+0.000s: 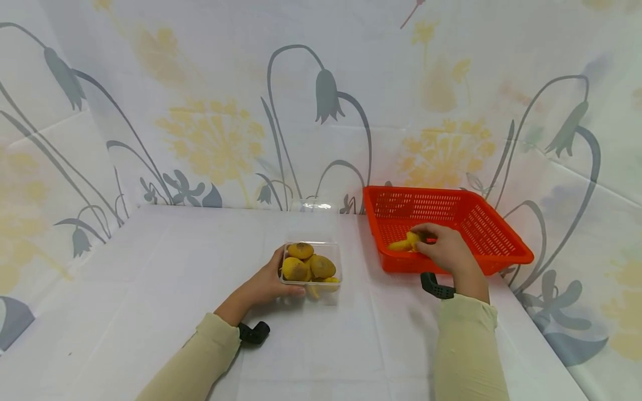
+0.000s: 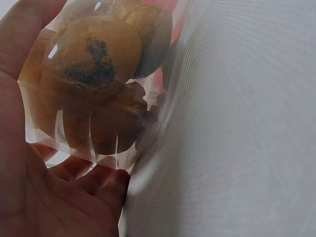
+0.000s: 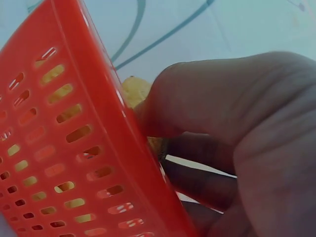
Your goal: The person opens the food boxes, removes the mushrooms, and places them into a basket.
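Observation:
My left hand grips the left side of a clear plastic box on the table. Inside are several yellow-brown mushrooms with rounded caps, one showing a dark patch in the left wrist view. The box's clear lid stands open at its back. Over the near side of a red plastic basket, my right hand pinches a yellow mushroom between thumb and fingers. Another yellow piece shows beside those fingers; the basket wall hides part of the contents in the right wrist view.
A white cloth covers the table. Floral-printed fabric hangs behind and at both sides. The basket stands at the back right, close to the fabric, with its slotted walls sloping outward. A dark band with a small device sits on each wrist.

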Action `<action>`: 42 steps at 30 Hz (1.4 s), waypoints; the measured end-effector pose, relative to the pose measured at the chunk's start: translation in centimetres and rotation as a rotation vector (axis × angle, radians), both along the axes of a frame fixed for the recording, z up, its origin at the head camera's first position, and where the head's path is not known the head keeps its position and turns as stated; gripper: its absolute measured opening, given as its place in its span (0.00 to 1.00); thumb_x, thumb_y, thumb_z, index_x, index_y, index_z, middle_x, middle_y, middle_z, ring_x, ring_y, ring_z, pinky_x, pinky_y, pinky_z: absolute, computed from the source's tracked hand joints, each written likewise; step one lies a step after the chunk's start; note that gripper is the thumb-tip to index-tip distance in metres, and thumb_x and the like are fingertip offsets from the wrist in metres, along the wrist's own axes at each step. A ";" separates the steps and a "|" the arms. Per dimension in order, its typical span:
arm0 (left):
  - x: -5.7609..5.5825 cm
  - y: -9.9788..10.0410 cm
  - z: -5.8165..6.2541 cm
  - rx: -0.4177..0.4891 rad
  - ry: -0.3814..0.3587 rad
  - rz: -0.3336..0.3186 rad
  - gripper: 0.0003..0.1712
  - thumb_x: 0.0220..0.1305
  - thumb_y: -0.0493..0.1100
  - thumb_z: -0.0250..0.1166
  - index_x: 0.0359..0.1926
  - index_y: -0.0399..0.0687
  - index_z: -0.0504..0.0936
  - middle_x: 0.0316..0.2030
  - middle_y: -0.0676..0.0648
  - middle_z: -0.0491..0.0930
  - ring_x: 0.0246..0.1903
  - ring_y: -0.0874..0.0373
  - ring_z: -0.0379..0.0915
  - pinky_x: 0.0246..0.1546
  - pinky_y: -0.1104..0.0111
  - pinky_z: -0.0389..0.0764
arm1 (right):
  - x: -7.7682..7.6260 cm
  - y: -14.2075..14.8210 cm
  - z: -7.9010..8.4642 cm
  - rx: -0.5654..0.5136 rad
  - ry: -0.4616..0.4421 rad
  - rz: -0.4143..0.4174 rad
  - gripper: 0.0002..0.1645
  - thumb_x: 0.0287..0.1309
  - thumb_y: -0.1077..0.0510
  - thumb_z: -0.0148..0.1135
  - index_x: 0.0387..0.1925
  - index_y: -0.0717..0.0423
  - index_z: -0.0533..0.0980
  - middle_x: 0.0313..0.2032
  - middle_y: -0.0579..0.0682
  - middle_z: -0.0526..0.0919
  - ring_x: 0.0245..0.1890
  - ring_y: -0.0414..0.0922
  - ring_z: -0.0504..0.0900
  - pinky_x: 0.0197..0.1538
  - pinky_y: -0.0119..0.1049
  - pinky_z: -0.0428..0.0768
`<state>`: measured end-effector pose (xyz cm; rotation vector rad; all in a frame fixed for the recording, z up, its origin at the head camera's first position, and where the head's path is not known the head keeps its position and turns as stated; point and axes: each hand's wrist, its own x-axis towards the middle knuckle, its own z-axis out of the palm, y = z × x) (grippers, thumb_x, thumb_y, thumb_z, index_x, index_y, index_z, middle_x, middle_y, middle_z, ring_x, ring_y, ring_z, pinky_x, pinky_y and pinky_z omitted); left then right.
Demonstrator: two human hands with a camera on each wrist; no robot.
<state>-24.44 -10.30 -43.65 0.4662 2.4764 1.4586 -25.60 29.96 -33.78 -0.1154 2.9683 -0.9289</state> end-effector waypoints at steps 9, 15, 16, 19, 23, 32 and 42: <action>0.0 0.0 0.0 0.000 -0.005 0.007 0.69 0.43 0.59 0.78 0.76 0.57 0.40 0.73 0.44 0.56 0.72 0.43 0.54 0.71 0.43 0.54 | 0.0 0.2 -0.2 0.023 -0.017 0.015 0.24 0.63 0.49 0.61 0.60 0.48 0.73 0.56 0.57 0.76 0.56 0.56 0.72 0.57 0.52 0.78; 0.0 0.0 0.2 -0.007 -0.015 0.021 0.71 0.42 0.61 0.78 0.76 0.55 0.40 0.73 0.44 0.56 0.72 0.44 0.54 0.71 0.43 0.55 | 0.1 0.2 0.1 0.065 -0.012 0.000 0.22 0.65 0.48 0.57 0.58 0.49 0.74 0.58 0.59 0.76 0.56 0.57 0.72 0.57 0.55 0.77; 0.0 0.0 0.2 -0.006 -0.016 0.022 0.71 0.41 0.61 0.78 0.76 0.56 0.40 0.73 0.44 0.56 0.72 0.44 0.54 0.71 0.43 0.54 | 0.1 0.1 0.2 0.071 -0.009 -0.002 0.22 0.65 0.48 0.56 0.58 0.49 0.74 0.58 0.59 0.76 0.55 0.57 0.72 0.56 0.55 0.77; 0.0 0.0 0.1 -0.008 -0.014 0.018 0.71 0.42 0.61 0.78 0.76 0.56 0.39 0.73 0.44 0.56 0.72 0.44 0.54 0.71 0.43 0.54 | 0.2 0.0 0.3 0.077 0.001 0.004 0.21 0.66 0.48 0.55 0.57 0.50 0.74 0.57 0.59 0.76 0.55 0.57 0.72 0.56 0.55 0.77; -0.1 0.1 0.1 -0.015 -0.010 0.011 0.71 0.43 0.62 0.78 0.76 0.56 0.39 0.74 0.44 0.55 0.72 0.43 0.54 0.71 0.43 0.54 | 0.3 -0.2 0.4 0.078 0.008 0.011 0.23 0.66 0.45 0.56 0.58 0.51 0.74 0.56 0.58 0.77 0.56 0.57 0.72 0.58 0.55 0.76; -0.1 0.1 0.2 -0.023 -0.013 0.017 0.71 0.42 0.63 0.78 0.76 0.59 0.39 0.74 0.44 0.54 0.73 0.43 0.52 0.71 0.43 0.54 | 0.3 -1.5 0.9 0.076 0.005 0.024 0.25 0.65 0.43 0.56 0.59 0.47 0.73 0.56 0.55 0.78 0.55 0.55 0.73 0.56 0.53 0.78; 0.0 0.1 0.2 -0.008 -0.012 0.016 0.71 0.40 0.63 0.78 0.76 0.59 0.40 0.74 0.45 0.55 0.73 0.45 0.53 0.71 0.43 0.54 | 0.3 -3.5 1.3 0.070 0.030 0.061 0.21 0.66 0.47 0.56 0.58 0.46 0.75 0.56 0.54 0.79 0.56 0.56 0.75 0.56 0.53 0.79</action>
